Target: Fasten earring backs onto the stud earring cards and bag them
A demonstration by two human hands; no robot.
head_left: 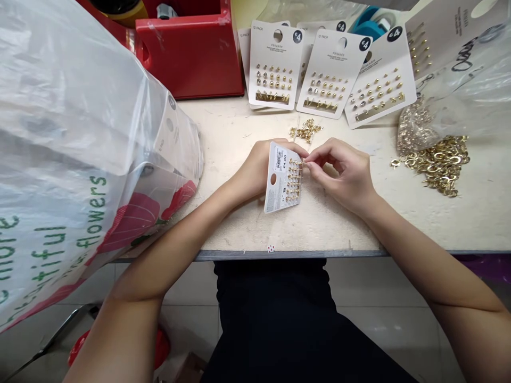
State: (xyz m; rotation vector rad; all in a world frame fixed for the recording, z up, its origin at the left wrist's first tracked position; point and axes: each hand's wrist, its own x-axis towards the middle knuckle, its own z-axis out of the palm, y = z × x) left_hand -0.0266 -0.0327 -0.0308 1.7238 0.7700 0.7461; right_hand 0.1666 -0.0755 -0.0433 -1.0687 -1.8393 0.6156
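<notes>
My left hand (pixel 255 170) grips a white earring card (pixel 279 181), turned so its back with labels and gold pin ends faces me. My right hand (pixel 343 173) pinches something tiny at the card's upper right edge, too small to name. A small heap of gold earring backs (pixel 305 130) lies on the table just beyond both hands.
Several finished earring cards (pixel 275 66) lean at the back of the beige table (pixel 319 229). A pile of gold rings (pixel 437 162) spills from a clear bag (pixel 459 96) on the right. A big plastic bag (pixel 80 149) fills the left; a red box (pixel 191 50) stands behind.
</notes>
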